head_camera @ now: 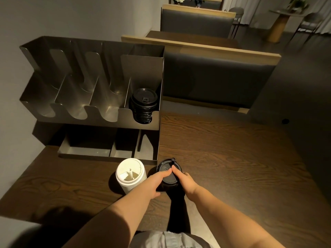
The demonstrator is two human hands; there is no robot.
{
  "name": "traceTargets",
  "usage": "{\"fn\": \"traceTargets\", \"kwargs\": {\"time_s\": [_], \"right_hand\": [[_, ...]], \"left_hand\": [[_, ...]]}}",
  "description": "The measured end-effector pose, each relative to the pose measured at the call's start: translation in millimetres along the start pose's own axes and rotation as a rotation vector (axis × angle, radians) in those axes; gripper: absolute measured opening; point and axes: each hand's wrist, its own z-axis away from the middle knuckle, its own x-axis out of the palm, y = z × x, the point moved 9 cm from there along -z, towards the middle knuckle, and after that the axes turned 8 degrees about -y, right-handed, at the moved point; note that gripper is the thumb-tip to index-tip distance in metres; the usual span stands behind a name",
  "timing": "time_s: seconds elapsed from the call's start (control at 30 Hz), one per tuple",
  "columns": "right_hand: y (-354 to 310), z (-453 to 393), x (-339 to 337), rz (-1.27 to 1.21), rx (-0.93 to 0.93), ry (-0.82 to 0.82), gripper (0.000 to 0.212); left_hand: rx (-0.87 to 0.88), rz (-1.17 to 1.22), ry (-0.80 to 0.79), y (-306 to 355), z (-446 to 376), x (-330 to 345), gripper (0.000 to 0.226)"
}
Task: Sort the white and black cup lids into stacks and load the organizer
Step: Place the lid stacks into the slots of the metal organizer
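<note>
- Organizer (53,104) of grey metal stands at the back left of the wooden surface (232,167); we count four upper bays, and only the rightmost holds anything: a stack of black lids (143,106) reaching up past its cut-out front.
- Below the bays sits a lower tray with three shallow compartments; we see nothing in the parts that show, but their rear halves lie in deep shadow and we cannot tell.
- A stack of white lids (130,176) stands on the surface just in front of the organizer's right end.
- Just beside it, to the right, stands a second black stack (169,174); our arms and the shadow hide its lower part, so we cannot judge its height.
- Our left hand (157,181) wraps the left side of this second black stack, thumb lying across the top lid.
- Our right hand (184,179) grips the right side, fingers curled round the edge, thumb on top meeting the left thumb.
- The bottom edge cuts off our grey garment.
</note>
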Motion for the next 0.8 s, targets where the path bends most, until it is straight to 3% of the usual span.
{"fn": "traceTargets", "kwargs": {"time_s": [0.07,0.13,0.3,0.4,0.47,0.67,0.8], "right_hand": [[8,-14,-1,-0.008,-0.005,-0.047,0.127],[13,-30,-7,-0.03,-0.014,-0.065,0.13],[-3,-1,11,-0.15,-0.036,-0.121,0.069],[0,0,15,-0.193,-0.051,-0.09,0.082],[1,2,15,-0.199,-0.041,-0.043,0.087],[-11,12,21,-0.175,-0.036,-0.124,0.04],[-20,20,30,-0.24,0.017,-0.206,0.048]], "left_hand": [[0.002,-0.008,0.0,0,3,3,0.089],[0.011,0.001,0.009,2,5,5,0.09],[0.03,0.138,0.103,4,13,0,0.094],[0.041,0.118,0.074,4,13,-1,0.095],[0.047,0.11,0.04,4,14,-1,0.082],[0.062,0.234,0.033,0,19,4,0.083],[0.077,0.362,0.048,2,19,6,0.089]]}}
